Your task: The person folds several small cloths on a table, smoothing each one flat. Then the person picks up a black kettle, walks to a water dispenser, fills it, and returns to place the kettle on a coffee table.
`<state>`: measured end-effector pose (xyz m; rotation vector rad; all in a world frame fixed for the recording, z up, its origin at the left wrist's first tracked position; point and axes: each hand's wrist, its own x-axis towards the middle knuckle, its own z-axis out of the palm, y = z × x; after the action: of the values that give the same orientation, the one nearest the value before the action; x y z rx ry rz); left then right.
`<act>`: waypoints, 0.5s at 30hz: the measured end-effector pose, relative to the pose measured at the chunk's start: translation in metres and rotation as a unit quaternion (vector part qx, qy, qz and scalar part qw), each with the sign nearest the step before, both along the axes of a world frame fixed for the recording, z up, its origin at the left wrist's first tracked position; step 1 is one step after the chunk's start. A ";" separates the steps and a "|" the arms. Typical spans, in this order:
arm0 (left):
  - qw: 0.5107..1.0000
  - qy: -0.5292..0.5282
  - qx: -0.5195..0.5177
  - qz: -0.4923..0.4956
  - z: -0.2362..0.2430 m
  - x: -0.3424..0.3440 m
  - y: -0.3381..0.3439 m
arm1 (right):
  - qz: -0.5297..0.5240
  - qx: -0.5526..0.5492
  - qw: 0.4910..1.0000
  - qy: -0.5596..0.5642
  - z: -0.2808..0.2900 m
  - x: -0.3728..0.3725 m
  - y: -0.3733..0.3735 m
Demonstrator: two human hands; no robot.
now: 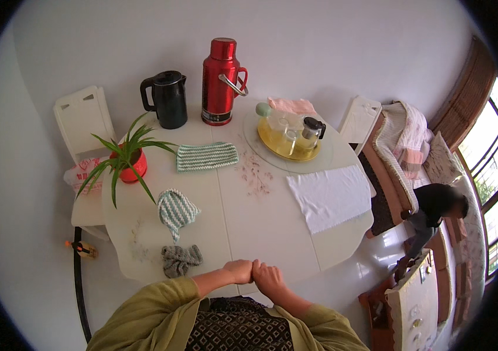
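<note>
Both my hands meet at the near edge of the white table [255,228]. My left hand [239,271] is closed, its fingers curled in against the other hand. My right hand [268,277] is closed too and touches the left. Nothing shows between or sticking out of them. Closest on the left lies a crumpled grey knitted cloth [181,260]. Beyond it is a bunched green-and-white striped knitted cloth [177,213]. A flat striped cloth [207,157] lies farther back. To the right, a white cloth [331,198] is spread near the table's right edge.
A potted spider plant [130,166] stands at the left edge. Behind are a black kettle [170,100] and a red thermos [219,88]. A yellow tray [271,142] holds glasses and a small pot, beside a pink cloth [291,106]. At right, another person [433,205] bends by a sofa.
</note>
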<state>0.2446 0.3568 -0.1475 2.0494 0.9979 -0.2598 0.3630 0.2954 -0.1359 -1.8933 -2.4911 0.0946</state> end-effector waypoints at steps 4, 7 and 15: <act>0.997 0.008 0.077 0.000 0.003 0.005 0.006 | -0.068 -0.055 0.996 0.019 -0.015 0.001 0.010; 0.991 -0.052 0.124 0.015 -0.010 0.002 0.013 | -0.093 -0.068 0.993 0.032 -0.013 0.003 0.021; 0.949 -0.140 0.282 -0.027 0.002 0.002 0.053 | -0.161 -0.193 0.958 0.140 0.006 0.013 0.066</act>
<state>0.2471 0.4101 -0.1450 2.5361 0.9041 0.3246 0.3760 0.3610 -0.1295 -2.2057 -2.0602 0.8332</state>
